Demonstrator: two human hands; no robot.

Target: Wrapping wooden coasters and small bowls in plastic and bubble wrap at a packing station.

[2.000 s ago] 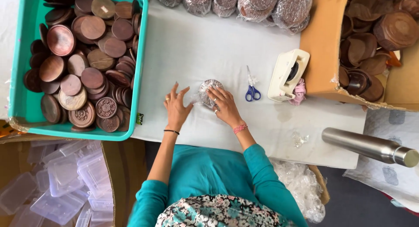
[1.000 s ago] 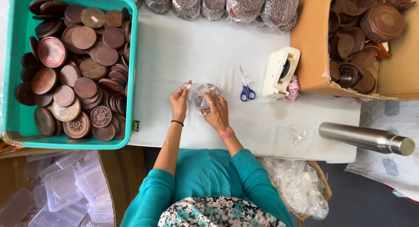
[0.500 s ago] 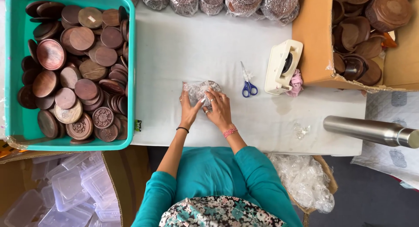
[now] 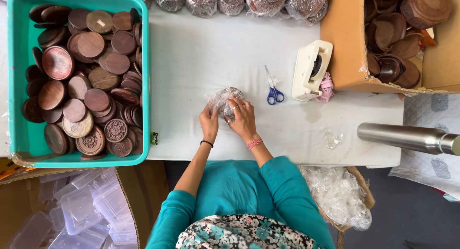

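Gripping a wrapped disc [image 4: 228,98] at mid-table [image 4: 206,52], left hand [image 4: 209,123] closed on its near left edge, right hand [image 4: 242,118] curled over its right side. Lying just right: scissors [image 4: 273,92] and tape dispenser [image 4: 310,70]. Sitting well left: teal bin [image 4: 19,86] of wooden discs [image 4: 81,86].

Teal top [image 4: 242,189], sleeves pushed up past elbows, forearms bare. Flowered cloth [image 4: 239,233] below it: dark ground, teal, white and pink blooms. Left hand [image 4: 209,123]: thin black band at wrist. Right hand [image 4: 243,118]: pink-red thread band at wrist, rings on two fingers. Nails short, plain.
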